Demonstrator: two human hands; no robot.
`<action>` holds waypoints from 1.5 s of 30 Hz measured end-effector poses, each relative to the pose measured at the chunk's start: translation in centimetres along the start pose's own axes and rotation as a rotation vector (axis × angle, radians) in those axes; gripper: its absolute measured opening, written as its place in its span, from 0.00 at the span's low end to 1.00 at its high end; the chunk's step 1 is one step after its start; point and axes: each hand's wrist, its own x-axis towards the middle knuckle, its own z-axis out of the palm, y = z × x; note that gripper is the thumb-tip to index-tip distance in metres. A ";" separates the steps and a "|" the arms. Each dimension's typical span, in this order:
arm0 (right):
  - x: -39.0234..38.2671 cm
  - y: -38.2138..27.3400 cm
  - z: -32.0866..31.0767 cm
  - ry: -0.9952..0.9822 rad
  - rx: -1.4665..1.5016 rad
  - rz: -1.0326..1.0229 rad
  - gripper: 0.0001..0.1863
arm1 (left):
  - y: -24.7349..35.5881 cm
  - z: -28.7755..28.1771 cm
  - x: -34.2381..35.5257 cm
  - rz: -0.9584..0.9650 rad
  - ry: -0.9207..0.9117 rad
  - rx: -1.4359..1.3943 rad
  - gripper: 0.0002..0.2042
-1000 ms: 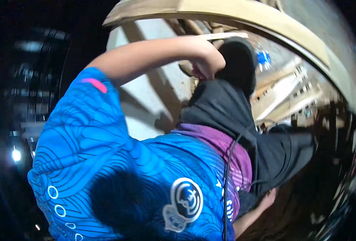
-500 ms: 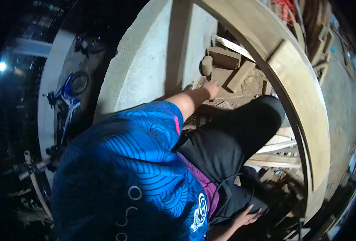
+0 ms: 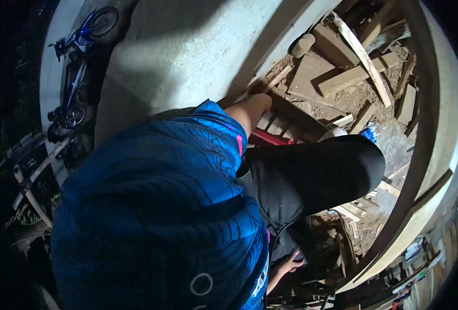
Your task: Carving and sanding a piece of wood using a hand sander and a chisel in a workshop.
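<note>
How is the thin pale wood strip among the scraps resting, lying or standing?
Lying: the pale wood strip stretches across a thicker plank.

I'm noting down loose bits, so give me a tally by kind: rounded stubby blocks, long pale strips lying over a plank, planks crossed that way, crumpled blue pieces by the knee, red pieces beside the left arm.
Rounded stubby block: 1
Long pale strip: 1
Plank under that strip: 1
Crumpled blue piece: 1
Red piece, partly hidden: 1
Total: 5
</note>
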 end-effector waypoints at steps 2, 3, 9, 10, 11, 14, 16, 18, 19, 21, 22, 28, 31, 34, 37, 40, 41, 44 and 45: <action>0.0 1.2 -1.3 0.105 -0.136 0.029 0.48 | 5.5 4.5 -0.3 0.135 -0.221 0.016 0.09; 0.0 1.1 -1.3 0.117 -0.149 0.053 0.48 | 5.5 4.6 -0.4 0.138 -0.235 0.012 0.09; 0.4 1.8 -1.4 0.093 -0.143 0.046 0.48 | 2.4 4.4 -1.9 0.103 -0.179 0.028 0.08; 0.2 1.5 -1.4 0.086 -0.140 0.057 0.48 | 2.0 4.4 -2.1 0.099 -0.167 0.034 0.07; -0.3 1.1 -1.4 0.087 -0.142 0.059 0.48 | 1.7 4.4 -2.2 0.098 -0.153 0.040 0.07; -1.0 0.6 -1.3 0.092 -0.117 -0.018 0.49 | 1.1 3.9 -2.0 0.098 -0.110 0.057 0.07; -0.7 1.5 -1.3 0.094 -0.102 -0.013 0.50 | 1.9 2.6 -1.1 0.126 -0.137 0.058 0.08; -0.8 1.4 -0.9 0.081 -0.083 -0.014 0.50 | 2.2 2.0 -0.7 0.137 -0.163 0.061 0.09; -0.8 1.4 -0.7 0.078 -0.069 0.008 0.50 | 2.5 1.9 -0.6 0.146 -0.152 0.074 0.09; -0.8 1.6 -0.8 0.091 -0.052 0.034 0.50 | 3.8 1.4 -0.6 0.172 -0.134 0.087 0.10; -0.8 1.8 -1.0 0.089 -0.059 0.028 0.50 | 4.8 1.3 -0.5 0.188 -0.104 0.059 0.10; -1.5 2.2 -0.8 0.145 -0.071 0.015 0.52 | 8.6 2.0 3.9 0.305 0.020 -0.054 0.12; -1.2 2.0 -0.2 0.091 -0.065 0.081 0.51 | 6.7 4.3 5.4 0.482 0.253 -0.197 0.13; -0.8 2.0 -0.6 0.088 -0.150 0.059 0.52 | 8.0 3.4 5.1 0.163 0.072 -1.247 0.12; -1.7 2.6 -1.3 0.164 -0.217 0.058 0.49 | 13.1 -0.6 3.2 0.054 -0.034 -1.447 0.16; -2.4 1.7 -1.4 0.137 -0.199 0.131 0.47 | 13.7 -5.9 -0.3 0.309 0.632 -0.442 0.25; -2.4 0.6 -1.7 0.082 -0.195 0.205 0.48 | 14.9 -8.9 -1.7 0.331 0.638 -0.407 0.25; -3.4 -1.4 -1.6 0.144 -0.134 0.128 0.47 | 18.5 -14.9 -3.0 0.423 0.638 -0.316 0.24; -4.4 -4.5 -2.2 0.207 -0.137 0.130 0.43 | 18.7 -16.0 -3.3 0.436 0.633 -0.288 0.24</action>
